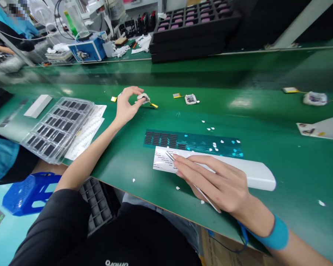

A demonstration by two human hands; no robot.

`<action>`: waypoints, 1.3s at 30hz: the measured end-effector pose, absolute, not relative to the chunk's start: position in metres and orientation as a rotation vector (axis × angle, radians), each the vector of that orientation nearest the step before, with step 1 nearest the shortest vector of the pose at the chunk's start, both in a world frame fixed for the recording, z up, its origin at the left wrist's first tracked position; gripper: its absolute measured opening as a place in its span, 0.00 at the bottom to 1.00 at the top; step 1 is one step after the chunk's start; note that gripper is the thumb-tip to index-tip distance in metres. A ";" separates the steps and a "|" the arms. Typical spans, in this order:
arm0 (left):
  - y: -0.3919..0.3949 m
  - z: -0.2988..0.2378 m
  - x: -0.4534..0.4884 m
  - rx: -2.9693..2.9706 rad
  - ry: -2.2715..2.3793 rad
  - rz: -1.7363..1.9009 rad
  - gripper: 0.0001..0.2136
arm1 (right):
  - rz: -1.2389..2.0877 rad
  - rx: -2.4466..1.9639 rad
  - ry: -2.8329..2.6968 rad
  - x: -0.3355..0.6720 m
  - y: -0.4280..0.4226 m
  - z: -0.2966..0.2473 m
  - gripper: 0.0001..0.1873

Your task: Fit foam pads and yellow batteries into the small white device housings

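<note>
My left hand (pixel 127 105) reaches out over the green belt (pixel 238 111) and pinches a small white part (pixel 143 98) with a yellow tab (pixel 154 105) sticking out of it. My right hand (pixel 215 183) lies near the front edge with its fingers closed round metal tweezers (pixel 170 156), whose tips rest on a white label sheet (pixel 163 162). Just beyond lies a dark teal strip (pixel 194 142) with rows of small black pads and pale dots. A blue wrist strap (pixel 277 232) circles my right wrist.
A clear plastic tray (pixel 58 127) of dark parts lies on paper at the left. More small parts (pixel 190 98) (pixel 315 98) with yellow tabs lie on the belt. Stacked black trays (pixel 194 29) and a blue device (pixel 88 50) stand at the back. Another person sits far left.
</note>
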State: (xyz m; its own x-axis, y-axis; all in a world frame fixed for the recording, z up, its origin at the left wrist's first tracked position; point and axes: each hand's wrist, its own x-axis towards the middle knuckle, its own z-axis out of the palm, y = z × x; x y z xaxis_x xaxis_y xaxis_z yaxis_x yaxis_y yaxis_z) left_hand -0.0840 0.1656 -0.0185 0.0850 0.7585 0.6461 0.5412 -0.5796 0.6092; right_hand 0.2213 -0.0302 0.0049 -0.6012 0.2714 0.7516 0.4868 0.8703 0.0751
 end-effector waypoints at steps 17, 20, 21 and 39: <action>0.015 0.024 -0.007 1.819 0.861 0.661 0.07 | -0.220 -0.752 -2.069 0.225 -0.032 -0.002 0.24; 0.008 0.021 -0.003 1.609 0.793 0.553 0.08 | -0.146 -0.774 -2.055 0.223 -0.032 -0.006 0.28; 0.007 0.019 -0.002 1.538 0.768 0.522 0.09 | -0.135 -0.804 -2.055 0.223 -0.032 -0.007 0.28; 0.000 0.015 -0.001 1.572 0.880 0.554 0.13 | -0.082 -0.988 -2.158 0.222 -0.029 -0.003 0.06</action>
State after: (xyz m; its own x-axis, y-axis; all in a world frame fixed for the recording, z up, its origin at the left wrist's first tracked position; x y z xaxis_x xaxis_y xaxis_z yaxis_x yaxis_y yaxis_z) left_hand -0.0008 0.0001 0.0153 0.6012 0.7896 -0.1231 0.2300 -0.0234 0.9729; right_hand 0.2216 -0.0291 -0.0031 -0.4225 0.6261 0.6554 0.6740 0.7005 -0.2347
